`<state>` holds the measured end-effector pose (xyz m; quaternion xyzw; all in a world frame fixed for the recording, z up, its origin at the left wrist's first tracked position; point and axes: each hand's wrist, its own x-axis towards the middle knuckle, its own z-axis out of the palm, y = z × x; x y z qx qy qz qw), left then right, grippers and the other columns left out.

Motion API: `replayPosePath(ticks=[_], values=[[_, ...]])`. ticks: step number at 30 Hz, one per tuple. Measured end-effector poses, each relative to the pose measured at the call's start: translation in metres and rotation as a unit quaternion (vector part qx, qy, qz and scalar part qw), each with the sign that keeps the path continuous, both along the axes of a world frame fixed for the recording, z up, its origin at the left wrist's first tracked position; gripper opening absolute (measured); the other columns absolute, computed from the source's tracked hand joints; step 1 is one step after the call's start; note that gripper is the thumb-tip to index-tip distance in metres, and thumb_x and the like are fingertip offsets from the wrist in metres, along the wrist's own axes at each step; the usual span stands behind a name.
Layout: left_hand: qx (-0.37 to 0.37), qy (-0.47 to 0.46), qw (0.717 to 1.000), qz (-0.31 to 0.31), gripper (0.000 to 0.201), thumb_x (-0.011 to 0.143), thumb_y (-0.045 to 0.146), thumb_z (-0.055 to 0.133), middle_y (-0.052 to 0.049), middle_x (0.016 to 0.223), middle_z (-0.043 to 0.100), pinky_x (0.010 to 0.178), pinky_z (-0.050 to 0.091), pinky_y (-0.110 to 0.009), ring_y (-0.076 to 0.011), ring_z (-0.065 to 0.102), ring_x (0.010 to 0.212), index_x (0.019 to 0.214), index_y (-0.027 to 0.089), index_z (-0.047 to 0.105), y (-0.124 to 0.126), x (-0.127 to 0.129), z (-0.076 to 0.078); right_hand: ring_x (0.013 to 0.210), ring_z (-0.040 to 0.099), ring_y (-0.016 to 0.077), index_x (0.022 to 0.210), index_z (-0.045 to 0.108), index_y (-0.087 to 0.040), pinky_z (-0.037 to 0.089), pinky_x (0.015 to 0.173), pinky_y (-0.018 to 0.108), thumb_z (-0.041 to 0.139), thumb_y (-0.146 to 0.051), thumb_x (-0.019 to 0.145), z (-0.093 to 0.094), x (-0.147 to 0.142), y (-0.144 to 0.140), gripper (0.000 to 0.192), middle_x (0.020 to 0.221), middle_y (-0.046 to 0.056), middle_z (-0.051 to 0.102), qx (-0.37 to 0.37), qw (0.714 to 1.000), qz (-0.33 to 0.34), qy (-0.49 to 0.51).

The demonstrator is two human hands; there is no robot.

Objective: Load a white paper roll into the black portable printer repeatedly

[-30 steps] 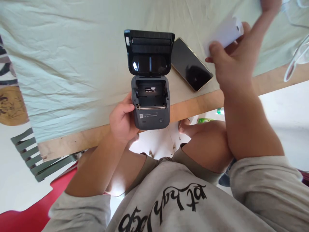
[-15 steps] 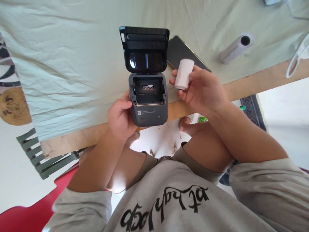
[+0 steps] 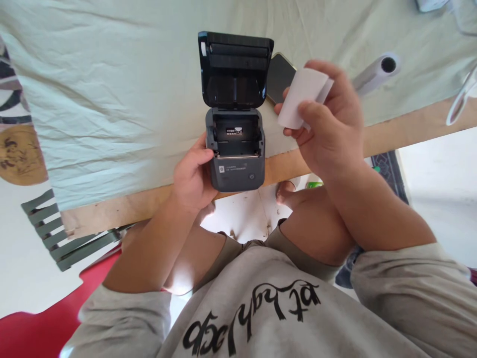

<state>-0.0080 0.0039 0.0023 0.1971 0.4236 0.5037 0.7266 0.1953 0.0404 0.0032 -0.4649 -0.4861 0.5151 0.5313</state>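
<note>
The left hand (image 3: 196, 176) clasps the open printer (image 3: 238, 179) at its nine-o'clock edge, while the right hand (image 3: 333, 124) pinches a white paper roll (image 3: 300, 94) at two o'clock from the printer's bay (image 3: 236, 133)

Glare on floor (image 3: 244, 214) (stretched edges)

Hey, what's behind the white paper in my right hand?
Behind the paper, part of a dark phone shows on the cloth. Its near end is covered by the paper and the right hand; whatever else lies there can't be seen.
</note>
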Motion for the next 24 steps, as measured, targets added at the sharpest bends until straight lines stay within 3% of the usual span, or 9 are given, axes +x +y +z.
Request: replayPosePath(ticks=[4, 8, 11, 14, 18, 21, 24], values=[[0.036, 0.021, 0.999, 0.0, 0.036, 0.068, 0.023, 0.079, -0.002, 0.089, 0.076, 0.067, 0.059, -0.03, -0.0188, 0.07, 0.074, 0.102, 0.018, 0.069, -0.004, 0.0, -0.008, 0.097, 0.069, 0.0205, 0.108, 0.05, -0.031, 0.06, 0.082, 0.036, 0.077, -0.041, 0.077, 0.008, -0.006, -0.007, 0.042, 0.106, 0.0, 0.062, 0.193, 0.968, 0.001, -0.161], [0.078, 0.012, 0.997, -0.004, 0.04, 0.071, 0.017, 0.079, 0.0, 0.091, 0.076, 0.068, 0.058, -0.026, -0.0153, 0.072, 0.075, 0.11, 0.018, 0.068, -0.005, 0.0, -0.016, 0.103, 0.069, 0.0239, 0.109, 0.057, -0.03, 0.058, 0.088, 0.04, 0.069, -0.028, 0.082, 0.007, -0.015, -0.011, 0.03, 0.109, 0.001, 0.069, 0.233, 0.914, 0.104, -0.316], [0.071, 0.017, 0.997, -0.011, 0.041, 0.07, 0.016, 0.079, 0.0, 0.089, 0.075, 0.065, 0.057, -0.026, -0.0168, 0.073, 0.075, 0.11, 0.017, 0.066, -0.004, 0.0, -0.016, 0.099, 0.069, 0.0246, 0.108, 0.058, -0.031, 0.056, 0.085, 0.041, 0.061, -0.016, 0.08, 0.003, -0.02, -0.008, 0.031, 0.103, 0.001, 0.072, 0.246, 0.877, 0.11, -0.397], [0.062, 0.028, 0.997, -0.02, 0.039, 0.072, 0.016, 0.076, -0.001, 0.088, 0.074, 0.067, 0.058, -0.028, -0.0186, 0.074, 0.079, 0.109, 0.018, 0.065, -0.005, 0.001, -0.013, 0.097, 0.069, 0.0257, 0.107, 0.059, -0.031, 0.054, 0.083, 0.043, 0.06, -0.014, 0.079, -0.002, -0.022, -0.004, 0.033, 0.104, 0.002, 0.073, 0.253, 0.854, 0.093, -0.445], [0.078, 0.009, 0.997, -0.018, 0.035, 0.075, 0.016, 0.075, 0.001, 0.089, 0.073, 0.067, 0.058, -0.026, -0.0145, 0.071, 0.076, 0.108, 0.019, 0.066, -0.007, 0.002, -0.014, 0.098, 0.069, 0.0242, 0.097, 0.065, -0.031, 0.054, 0.086, 0.043, 0.058, -0.015, 0.083, -0.006, -0.022, 0.0, 0.023, 0.11, 0.001, 0.075, 0.342, 0.824, 0.049, -0.449], [0.099, -0.017, 0.995, -0.005, 0.033, 0.08, 0.02, 0.075, 0.002, 0.092, 0.073, 0.069, 0.058, -0.025, -0.0128, 0.069, 0.077, 0.112, 0.02, 0.066, -0.007, 0.001, -0.017, 0.087, 0.065, 0.0216, 0.09, 0.069, -0.032, 0.053, 0.082, 0.041, 0.055, -0.022, 0.091, -0.005, -0.023, -0.004, 0.018, 0.096, 0.0, 0.074, 0.378, 0.798, 0.011, -0.468], [0.103, -0.037, 0.994, 0.006, 0.049, 0.076, 0.031, 0.08, 0.001, 0.105, 0.074, 0.073, 0.057, -0.026, -0.0173, 0.07, 0.092, 0.121, 0.023, 0.062, -0.004, -0.002, -0.02, 0.078, 0.062, 0.0196, 0.09, 0.072, -0.033, 0.049, 0.074, 0.038, 0.051, -0.026, 0.095, -0.003, -0.026, -0.014, 0.022, 0.084, -0.001, 0.072, 0.416, 0.783, 0.018, -0.462]])
